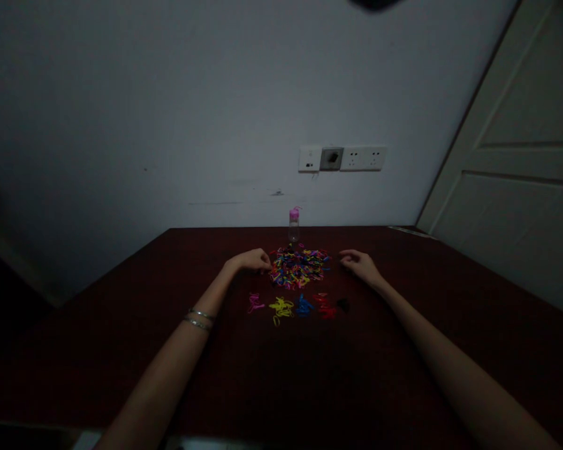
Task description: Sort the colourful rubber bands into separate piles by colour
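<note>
A large heap of mixed coloured bands (pixel 299 267) lies on the dark red table. My left hand (pixel 256 260) is at the heap's left edge, its fingers closed; what they hold, if anything, is too small to tell. To the right of the heap, my right hand (pixel 358 262) rests with its fingers apart and nothing visible in them. Nearer to me is a row of small piles: pink bands (pixel 255 302), yellow bands (pixel 282 307), blue bands (pixel 303 305), red bands (pixel 325 306) and a black pile (pixel 343 304).
Behind the heap stands a clear bottle (pixel 294 232) with a pink cap. The table (pixel 244 375) meets a pale wall carrying a row of sockets (pixel 362 159). A panelled door (pixel 520 162) is on the right.
</note>
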`<state>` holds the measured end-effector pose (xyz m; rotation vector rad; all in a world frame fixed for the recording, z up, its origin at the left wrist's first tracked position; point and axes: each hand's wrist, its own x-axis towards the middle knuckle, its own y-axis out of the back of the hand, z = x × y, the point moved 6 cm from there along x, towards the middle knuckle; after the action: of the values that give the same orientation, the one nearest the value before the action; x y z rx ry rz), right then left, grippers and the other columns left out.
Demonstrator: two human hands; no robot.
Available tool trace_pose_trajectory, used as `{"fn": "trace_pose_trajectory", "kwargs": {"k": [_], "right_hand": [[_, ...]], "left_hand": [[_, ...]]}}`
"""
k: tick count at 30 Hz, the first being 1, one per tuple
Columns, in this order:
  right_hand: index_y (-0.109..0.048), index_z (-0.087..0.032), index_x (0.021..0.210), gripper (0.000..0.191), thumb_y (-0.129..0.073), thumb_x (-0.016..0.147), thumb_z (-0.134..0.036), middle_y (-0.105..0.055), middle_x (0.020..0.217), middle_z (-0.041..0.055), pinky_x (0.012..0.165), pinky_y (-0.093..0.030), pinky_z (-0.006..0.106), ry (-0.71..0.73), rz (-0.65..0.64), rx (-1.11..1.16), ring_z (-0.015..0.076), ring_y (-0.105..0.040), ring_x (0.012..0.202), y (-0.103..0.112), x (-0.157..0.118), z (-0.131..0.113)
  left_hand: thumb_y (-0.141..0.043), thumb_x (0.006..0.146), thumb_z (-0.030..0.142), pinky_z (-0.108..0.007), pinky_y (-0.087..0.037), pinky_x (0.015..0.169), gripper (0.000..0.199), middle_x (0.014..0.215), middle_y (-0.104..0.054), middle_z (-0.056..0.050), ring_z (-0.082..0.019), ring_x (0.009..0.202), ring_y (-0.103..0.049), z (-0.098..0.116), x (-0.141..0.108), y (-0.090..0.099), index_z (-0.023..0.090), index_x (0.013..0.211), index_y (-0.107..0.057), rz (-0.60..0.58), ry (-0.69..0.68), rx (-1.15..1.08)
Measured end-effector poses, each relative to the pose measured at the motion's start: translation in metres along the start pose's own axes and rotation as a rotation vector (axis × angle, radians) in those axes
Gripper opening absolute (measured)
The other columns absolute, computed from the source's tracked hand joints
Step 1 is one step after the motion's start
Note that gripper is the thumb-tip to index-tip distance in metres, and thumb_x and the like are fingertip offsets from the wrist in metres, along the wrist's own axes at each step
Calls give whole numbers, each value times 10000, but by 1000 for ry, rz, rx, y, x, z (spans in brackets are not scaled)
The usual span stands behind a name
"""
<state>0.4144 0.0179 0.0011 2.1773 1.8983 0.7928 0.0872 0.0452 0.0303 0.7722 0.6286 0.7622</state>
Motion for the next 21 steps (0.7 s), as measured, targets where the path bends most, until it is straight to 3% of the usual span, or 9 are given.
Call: {"fn": "trace_pose_trajectory", "kwargs": {"k": [4, 7, 14, 21], "right_hand": [[-586, -127, 945, 347, -562, 624, -255, -583, 659, 5, 368, -350, 164, -60, 4, 37, 70, -460, 453, -1, 1, 4], [-588, -131, 944, 346, -568, 625, -262, -582, 655, 4, 367, -347, 162, -60, 5, 24, 67, -457, 450, -1, 2, 4], [-596, -123, 944, 339, -562, 633, -253, -586, 658, 9, 405, -364, 173, -53, -10, -26, 71, -463, 464, -4, 2, 5], [-625, -105, 919, 331, -558, 622, -236, -609, 663, 18, 472, -383, 192, -10, -3, -96, 92, -496, 514, -5, 2, 0]], "left_hand": [[-567, 631, 304, -197, -316, 452, 256, 571, -591, -5, -85, 459, -463, 2, -4, 0, 147, 815, -651, -126, 81, -4], [-615, 595, 303, -194, -295, 430, 263, 573, -601, -6, -92, 460, -480, 0, -8, 1, 163, 813, -655, -147, 151, -60], [-640, 535, 203, -202, -280, 409, 202, 515, -581, -2, -106, 442, -485, 0, -5, -6, 153, 730, -645, -37, 129, -191], [-555, 559, 150, -207, -325, 456, 96, 485, -543, 14, -94, 431, -454, 9, -5, -5, 132, 631, -616, 112, 30, -15]]}}
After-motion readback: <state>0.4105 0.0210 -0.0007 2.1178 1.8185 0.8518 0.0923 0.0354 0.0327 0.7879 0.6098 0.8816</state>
